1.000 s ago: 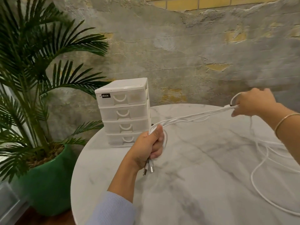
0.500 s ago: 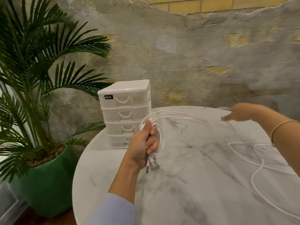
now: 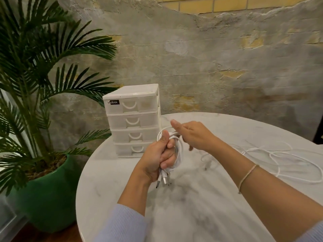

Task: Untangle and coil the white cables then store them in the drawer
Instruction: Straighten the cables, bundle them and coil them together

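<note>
My left hand (image 3: pixel 157 158) grips a bundle of looped white cables (image 3: pixel 179 151) upright above the table, with several connectors (image 3: pixel 163 179) hanging below the fist. My right hand (image 3: pixel 194 135) is just right of the bundle's top. Its index finger points left and its lower fingers curl around a strand that leads into the loops. More loose white cable (image 3: pixel 279 154) lies sprawled on the table to the right. A white four-drawer unit (image 3: pixel 132 119) stands behind the hands at the table's back left, all drawers closed.
The round marble table (image 3: pixel 192 206) ends close to the drawer unit on the left. A palm in a green pot (image 3: pixel 43 198) stands on the floor beside that edge. A rough plaster wall runs behind the table.
My right hand swung in from the far right to the bundle in my left hand. The stretched cable went slack and became another loop on the bundle.
</note>
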A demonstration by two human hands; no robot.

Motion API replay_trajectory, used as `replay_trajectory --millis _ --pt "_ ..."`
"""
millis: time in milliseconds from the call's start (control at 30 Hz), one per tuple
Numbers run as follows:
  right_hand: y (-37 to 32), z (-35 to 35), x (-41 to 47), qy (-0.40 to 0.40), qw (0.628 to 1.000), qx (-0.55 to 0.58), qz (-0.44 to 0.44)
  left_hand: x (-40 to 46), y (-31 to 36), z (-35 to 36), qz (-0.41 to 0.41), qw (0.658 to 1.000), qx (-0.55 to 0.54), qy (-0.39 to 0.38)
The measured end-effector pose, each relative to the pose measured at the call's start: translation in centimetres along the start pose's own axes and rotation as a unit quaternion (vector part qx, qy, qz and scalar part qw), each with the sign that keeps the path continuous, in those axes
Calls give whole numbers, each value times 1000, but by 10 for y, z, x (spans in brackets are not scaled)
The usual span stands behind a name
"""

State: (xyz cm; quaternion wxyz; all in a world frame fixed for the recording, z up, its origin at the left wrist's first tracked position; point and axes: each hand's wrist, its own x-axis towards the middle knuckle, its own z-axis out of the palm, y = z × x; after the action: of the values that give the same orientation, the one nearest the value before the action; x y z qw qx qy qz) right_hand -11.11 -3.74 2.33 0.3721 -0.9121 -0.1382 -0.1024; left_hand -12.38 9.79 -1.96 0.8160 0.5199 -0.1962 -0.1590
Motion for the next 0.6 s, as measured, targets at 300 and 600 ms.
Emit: replay_trajectory --millis 300,600 --pt "7 -28 15 170 967 -188 33 0 -8 9 -90 971 212 -59" --pt "44 -10 11 190 972 -90 101 0 -10 4 -52 977 195 -65"
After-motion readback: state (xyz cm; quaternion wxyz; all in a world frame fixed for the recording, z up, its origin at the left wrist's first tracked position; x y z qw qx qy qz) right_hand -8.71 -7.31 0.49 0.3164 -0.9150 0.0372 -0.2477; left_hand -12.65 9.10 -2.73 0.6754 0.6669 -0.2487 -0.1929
